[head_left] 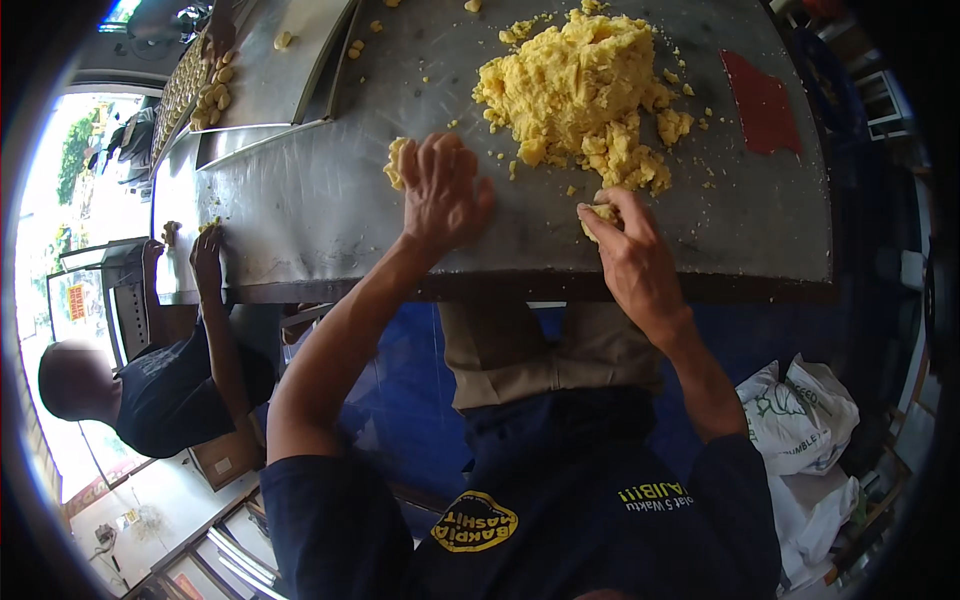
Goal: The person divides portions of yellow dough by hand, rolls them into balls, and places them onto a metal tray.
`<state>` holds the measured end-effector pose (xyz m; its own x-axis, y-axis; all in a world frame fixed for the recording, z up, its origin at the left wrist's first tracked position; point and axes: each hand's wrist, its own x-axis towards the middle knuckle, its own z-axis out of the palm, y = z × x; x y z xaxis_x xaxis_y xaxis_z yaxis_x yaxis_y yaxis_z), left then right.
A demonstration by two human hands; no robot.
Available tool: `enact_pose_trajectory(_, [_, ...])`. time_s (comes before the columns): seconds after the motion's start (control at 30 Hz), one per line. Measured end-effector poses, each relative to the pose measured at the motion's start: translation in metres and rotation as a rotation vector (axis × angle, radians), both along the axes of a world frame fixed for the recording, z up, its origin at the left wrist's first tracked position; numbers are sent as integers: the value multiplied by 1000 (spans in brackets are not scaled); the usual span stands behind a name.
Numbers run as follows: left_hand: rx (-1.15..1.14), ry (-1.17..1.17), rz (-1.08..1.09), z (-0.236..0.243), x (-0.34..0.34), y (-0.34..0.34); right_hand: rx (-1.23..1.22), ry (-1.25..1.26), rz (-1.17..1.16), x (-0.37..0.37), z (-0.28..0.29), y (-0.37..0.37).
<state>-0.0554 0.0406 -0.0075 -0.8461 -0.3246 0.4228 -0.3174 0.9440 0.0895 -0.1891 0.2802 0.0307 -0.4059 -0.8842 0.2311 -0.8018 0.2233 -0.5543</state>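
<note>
A big crumbly mound of yellow dough (570, 90) lies on the metal table (330, 215), past my hands. My left hand (440, 195) is over the tabletop, palm down, with its fingers apart. A small dough lump (394, 165) shows at the left side of its fingers; whether they touch it is hard to tell. Just in front of the mound, my right hand (637, 255) pinches a piece of dough (601, 213) between thumb and fingers. Loose crumbs are scattered around the mound.
A flat red sheet (762, 105) rests at the right of the table. Metal trays (275, 75) stand at the far left, with small dough balls (211, 105) beside them. Another person (180, 385) works at the left end. White bags (800, 415) are at the lower right.
</note>
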Motion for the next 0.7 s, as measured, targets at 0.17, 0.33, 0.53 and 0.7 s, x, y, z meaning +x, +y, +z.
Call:
enact_pose_trajectory(0.17, [-6, 58, 44, 7, -1, -4, -88, 89, 43, -12, -3, -34])
enact_pose_trajectory(0.33, [-216, -193, 286, -9, 9, 32, -14, 131, 115, -8, -8, -56])
enact_pose_trajectory(0.53, [-195, -176, 297, 20, 34, 61, -74, 141, 174, 15, -9, -29])
enact_pose_trajectory(0.7, [302, -143, 477, 23, 59, 70, -32, 159, 106, 15, -14, -21])
